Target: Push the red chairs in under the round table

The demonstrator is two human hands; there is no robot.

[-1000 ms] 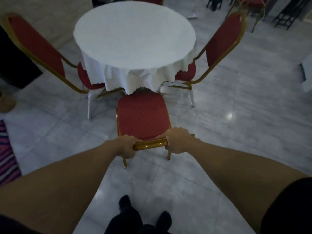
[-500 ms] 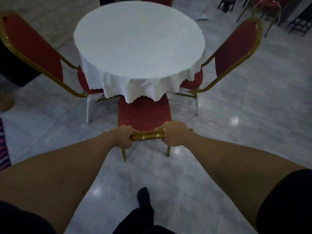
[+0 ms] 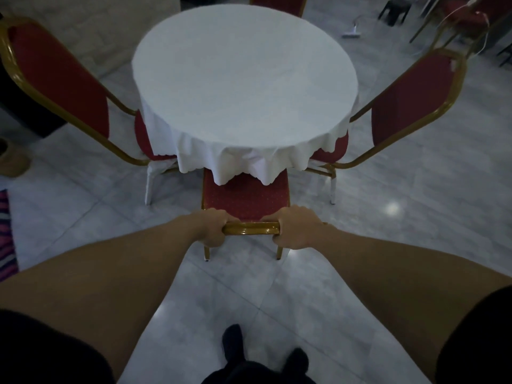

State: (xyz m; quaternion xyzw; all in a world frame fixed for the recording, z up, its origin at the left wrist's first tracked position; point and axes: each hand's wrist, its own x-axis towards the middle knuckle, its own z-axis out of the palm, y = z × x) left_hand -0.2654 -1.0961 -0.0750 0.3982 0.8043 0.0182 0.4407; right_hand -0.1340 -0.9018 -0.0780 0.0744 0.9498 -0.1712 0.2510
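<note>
The round table [image 3: 243, 79] wears a white cloth that hangs over its edge. Right in front of me stands a red chair [image 3: 246, 198] with a gold frame; the front of its seat lies under the cloth's hem. My left hand [image 3: 212, 227] and my right hand [image 3: 297, 228] both grip the gold top rail of its back. A second red chair [image 3: 58, 79] stands at the table's left and a third red chair [image 3: 415, 98] at its right, their seats partly under the cloth. A fourth chair back [image 3: 277, 2] shows behind the table.
The floor is pale glossy tile. A striped rug [image 3: 7, 234] lies at the left edge, a tan object [image 3: 12, 159] beyond it. More chairs [image 3: 468, 12] and a dark stool [image 3: 394, 9] stand at the back right. My dark shoes [image 3: 232, 342] are below.
The chair in my hands has slid forward, so more of its seat now lies beneath the tablecloth. I have stepped closer to the table.
</note>
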